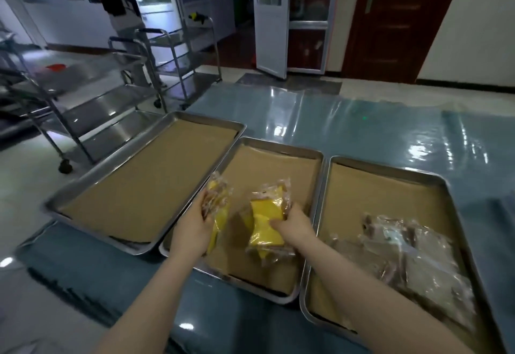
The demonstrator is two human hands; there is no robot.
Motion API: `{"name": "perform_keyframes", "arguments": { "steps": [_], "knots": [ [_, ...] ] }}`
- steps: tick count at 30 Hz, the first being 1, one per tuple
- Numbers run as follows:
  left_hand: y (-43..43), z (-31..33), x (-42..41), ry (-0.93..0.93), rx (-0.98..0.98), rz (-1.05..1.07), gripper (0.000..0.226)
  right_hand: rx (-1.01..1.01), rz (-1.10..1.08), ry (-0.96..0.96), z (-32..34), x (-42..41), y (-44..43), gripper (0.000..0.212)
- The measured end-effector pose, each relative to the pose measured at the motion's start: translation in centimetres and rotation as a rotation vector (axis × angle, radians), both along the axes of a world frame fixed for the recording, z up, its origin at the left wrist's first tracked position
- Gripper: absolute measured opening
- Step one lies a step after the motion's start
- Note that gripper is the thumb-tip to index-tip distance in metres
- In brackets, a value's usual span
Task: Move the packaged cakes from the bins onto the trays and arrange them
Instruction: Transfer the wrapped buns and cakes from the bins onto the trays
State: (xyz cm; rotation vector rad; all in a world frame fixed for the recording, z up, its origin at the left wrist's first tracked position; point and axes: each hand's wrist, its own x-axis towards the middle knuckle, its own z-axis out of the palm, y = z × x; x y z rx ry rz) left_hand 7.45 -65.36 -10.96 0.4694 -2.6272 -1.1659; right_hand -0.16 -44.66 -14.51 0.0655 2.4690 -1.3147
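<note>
Left hand [195, 228] and right hand [295, 226] each grasping a wrapped yellow cake at the middle tray [281, 141].

Fingers of the left hand curl round the left-hand cake [218, 206], held on edge over the rims where the left tray [203, 116] meets the middle one. Its clear wrapper end sticks up past the fingertips. The right hand grips the right-hand cake [266, 228] from its right side, low over the middle tray's brown paper; whether it touches the paper I cannot tell. In the right tray [390, 165] a loose pile of wrapped cakes [412, 250], darker ones, overlaps across its near half. All three trays sit side by side on the blue bench [362, 119] — steel trolleys [106, 97] stand on the floor beyond, to the left.
</note>
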Motion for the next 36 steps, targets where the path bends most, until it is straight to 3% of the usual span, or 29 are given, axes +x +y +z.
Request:
{"name": "perform_keyframes", "arguments": {
  "steps": [4, 7, 11, 15, 21, 27, 36],
  "knots": [
    [-0.7, -1.2, -3.2, -0.039, -0.092, -0.076, 0.059, 0.104, -0.011, -0.018, -2.1, -1.4, -0.9, 0.057],
    [-1.1, -3.0, -5.1, -0.125, -0.151, -0.168, 0.063, 0.231, 0.099, 0.063, -2.4, -2.2, -0.6, 0.083],
    [-1.0, -4.7, -5.5, -0.304, -0.029, -0.449, 0.079, 0.2, 0.166, -0.01, -2.1, -1.7, 0.4, 0.103],
    [-1.7, -4.1, -6.3, -0.261, -0.37, -0.652, 0.091, 0.234, 0.141, 0.092, -0.1, 0.2, 1.0, 0.096],
    [2.0, 0.5, -5.8, 0.02, -0.501, -0.869, 0.074, 0.377, 0.021, 0.2, 2.9, 4.3, 2.8, 0.081],
    [8.0, 5.8, -4.0, 0.268, -0.44, -0.997, 0.069, 0.392, -0.136, 0.378, 8.2, 7.7, 6.5, 0.058],
    [21.0, 11.8, -1.5, 0.428, -0.373, -1.106, 0.066, 0.434, -0.311, 0.628, 15.5, 13.6, 18.4, 0.035]
  ]
}}
